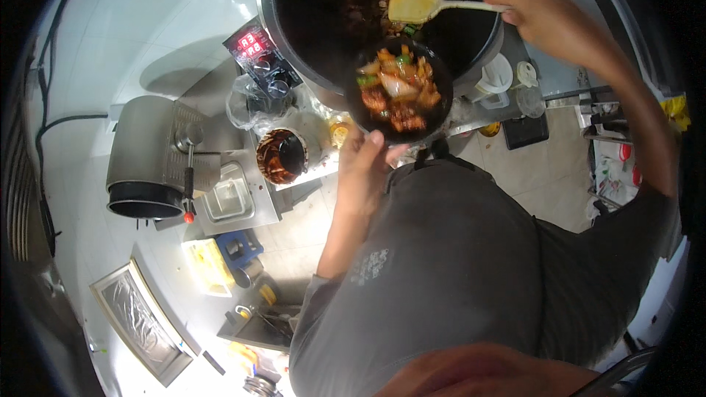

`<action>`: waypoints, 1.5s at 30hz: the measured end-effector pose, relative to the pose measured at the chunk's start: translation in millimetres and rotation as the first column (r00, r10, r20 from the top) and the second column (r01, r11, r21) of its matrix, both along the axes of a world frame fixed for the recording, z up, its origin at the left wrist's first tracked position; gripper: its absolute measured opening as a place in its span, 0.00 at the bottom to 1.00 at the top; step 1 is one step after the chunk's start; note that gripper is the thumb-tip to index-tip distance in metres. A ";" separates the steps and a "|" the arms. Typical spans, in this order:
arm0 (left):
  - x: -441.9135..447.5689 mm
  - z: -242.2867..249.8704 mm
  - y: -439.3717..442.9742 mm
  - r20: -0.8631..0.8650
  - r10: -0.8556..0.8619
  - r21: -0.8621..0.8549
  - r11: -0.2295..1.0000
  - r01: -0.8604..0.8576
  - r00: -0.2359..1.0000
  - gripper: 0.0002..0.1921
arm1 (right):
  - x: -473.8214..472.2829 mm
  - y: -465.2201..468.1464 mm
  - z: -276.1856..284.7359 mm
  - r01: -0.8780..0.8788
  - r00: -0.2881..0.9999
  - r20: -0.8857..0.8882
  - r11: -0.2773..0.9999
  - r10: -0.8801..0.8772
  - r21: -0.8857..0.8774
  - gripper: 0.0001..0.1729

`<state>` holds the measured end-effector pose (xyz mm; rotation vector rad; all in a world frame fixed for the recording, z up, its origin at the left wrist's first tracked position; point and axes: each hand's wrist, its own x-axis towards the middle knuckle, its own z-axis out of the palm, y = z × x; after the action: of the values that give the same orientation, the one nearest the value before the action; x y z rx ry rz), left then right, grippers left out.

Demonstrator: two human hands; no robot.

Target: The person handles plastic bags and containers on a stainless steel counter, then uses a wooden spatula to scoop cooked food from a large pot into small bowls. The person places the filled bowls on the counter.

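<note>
My left hand grips the near rim of a dark bowl, which is tilted at the front edge of a large dark cooking pot. In the bowl lies glossy stir-fried food with browned meat chunks, onion and green pepper pieces. Above the pot, my right hand holds the handle of a cream-coloured spatula. The broad spatula blade is over more food in the pot, partly covering it.
Left of the pot are a control panel with lit red digits, a sauce-smeared tub and a clear plastic bag. A steel machine with a red-tipped lever stands farther left, beside a metal pan. White containers sit at right.
</note>
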<state>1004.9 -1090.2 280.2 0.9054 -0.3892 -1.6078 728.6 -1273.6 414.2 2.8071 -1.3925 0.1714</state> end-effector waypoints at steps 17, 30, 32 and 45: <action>29.8 -10.5 32.4 -0.121 -0.079 -0.070 0.995 0.071 0.990 0.28 | 118.4 -50.5 -141.5 0.158 0.925 0.271 0.918 -0.266 0.363 0.14; 27.0 3.1 23.3 -0.085 0.043 -0.077 0.996 -0.049 0.995 0.26 | 84.7 -22.6 -103.5 0.129 0.922 0.320 0.953 -0.217 0.276 0.21; 28.3 6.1 15.3 -0.052 0.057 -0.091 0.994 -0.062 0.997 0.27 | 70.3 -21.9 -88.8 0.083 0.920 0.352 0.963 -0.174 0.258 0.20; -8.1 18.1 -53.1 -0.015 0.087 -0.151 0.985 -0.088 0.996 0.24 | 0.3 60.8 38.0 0.089 0.980 0.156 0.975 -0.122 0.203 0.22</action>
<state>996.8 -1143.3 298.3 0.7890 -0.4536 -1.4800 728.9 -1212.8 452.2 2.9223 -1.6788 0.2926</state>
